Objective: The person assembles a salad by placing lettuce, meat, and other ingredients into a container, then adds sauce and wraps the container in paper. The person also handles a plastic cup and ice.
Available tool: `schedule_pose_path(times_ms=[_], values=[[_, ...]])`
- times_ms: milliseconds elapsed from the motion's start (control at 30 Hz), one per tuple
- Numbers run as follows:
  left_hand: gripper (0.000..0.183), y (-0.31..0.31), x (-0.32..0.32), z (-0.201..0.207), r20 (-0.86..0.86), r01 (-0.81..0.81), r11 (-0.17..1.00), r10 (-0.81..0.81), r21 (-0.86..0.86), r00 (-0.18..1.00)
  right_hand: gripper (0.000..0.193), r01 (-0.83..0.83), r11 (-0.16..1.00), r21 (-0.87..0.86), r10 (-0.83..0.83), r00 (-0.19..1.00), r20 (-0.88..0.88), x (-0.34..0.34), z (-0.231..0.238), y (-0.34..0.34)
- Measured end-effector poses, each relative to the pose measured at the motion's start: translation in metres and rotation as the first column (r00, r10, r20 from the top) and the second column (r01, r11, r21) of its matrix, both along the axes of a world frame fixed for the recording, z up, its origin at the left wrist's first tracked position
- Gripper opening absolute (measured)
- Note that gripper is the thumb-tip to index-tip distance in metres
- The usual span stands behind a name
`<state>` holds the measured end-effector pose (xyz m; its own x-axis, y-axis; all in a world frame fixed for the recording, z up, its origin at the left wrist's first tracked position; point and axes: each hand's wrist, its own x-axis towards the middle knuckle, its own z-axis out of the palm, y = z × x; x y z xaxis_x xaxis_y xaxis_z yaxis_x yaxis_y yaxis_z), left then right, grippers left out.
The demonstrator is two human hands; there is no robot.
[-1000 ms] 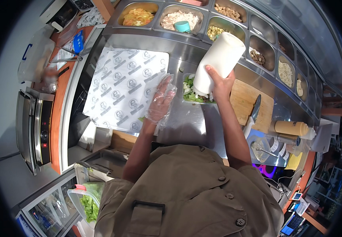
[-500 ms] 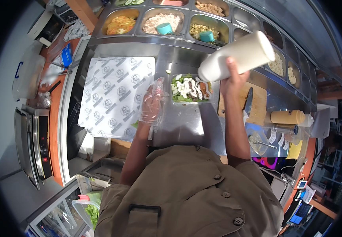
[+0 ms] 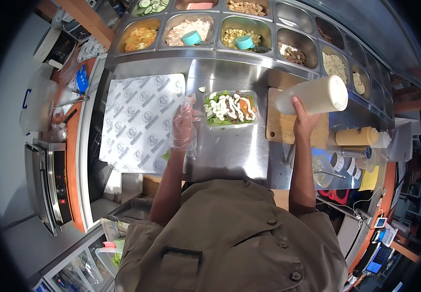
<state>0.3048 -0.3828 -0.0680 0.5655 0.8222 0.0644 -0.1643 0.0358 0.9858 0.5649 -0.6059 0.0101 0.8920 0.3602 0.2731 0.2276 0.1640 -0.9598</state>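
My right hand [image 3: 304,120] is wrapped around a large white squeeze bottle [image 3: 315,94], held tilted above the wooden cutting board [image 3: 278,127]. Left of the bottle, a clear rectangular container [image 3: 231,126] sits on the steel counter. Green leaves, brown pieces and something orange fill it, with white sauce [image 3: 227,106] zigzagged over the top. My left hand [image 3: 184,125], in a loose clear plastic glove, hovers beside the container at the right edge of the printed paper sheets [image 3: 137,121]. Its fingers are stretched out and hold nothing.
Steel food pans [image 3: 190,30] line the far side, two with turquoise-handled scoops [image 3: 245,43]. At the right lie a tan sauce bottle [image 3: 356,136] and a clear tub with a spoon [image 3: 323,170]. A small green slice [image 3: 201,89] lies behind the container.
My right hand has carried the squeeze bottle right and slightly nearer, away from the container. More white sauce shows across the orange side. My left hand stays near the paper.
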Motion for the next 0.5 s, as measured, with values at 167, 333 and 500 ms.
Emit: schedule_pose_path(times_ms=[167, 333, 500], values=[[0.040, -0.003, -0.002, 0.001, -0.004, -0.055, 0.998, 0.055, -0.030, 0.998, 0.056, -0.380, 0.916, 0.127, 0.397, 0.906, -0.150, -0.080, 0.022, 0.076], [0.039, -0.009, -0.010, 0.003, 0.002, -0.083, 0.996, 0.083, -0.027, 0.997, 0.040, -0.390, 0.914, 0.114, 0.405, 0.899, -0.165, -0.101, 0.012, 0.111], [0.039, -0.016, -0.015, 0.002, -0.016, -0.094, 0.993, 0.093, -0.076, 0.996, 0.042, -0.313, 0.929, 0.199, 0.350, 0.918, -0.188, -0.087, 0.017, 0.145]])
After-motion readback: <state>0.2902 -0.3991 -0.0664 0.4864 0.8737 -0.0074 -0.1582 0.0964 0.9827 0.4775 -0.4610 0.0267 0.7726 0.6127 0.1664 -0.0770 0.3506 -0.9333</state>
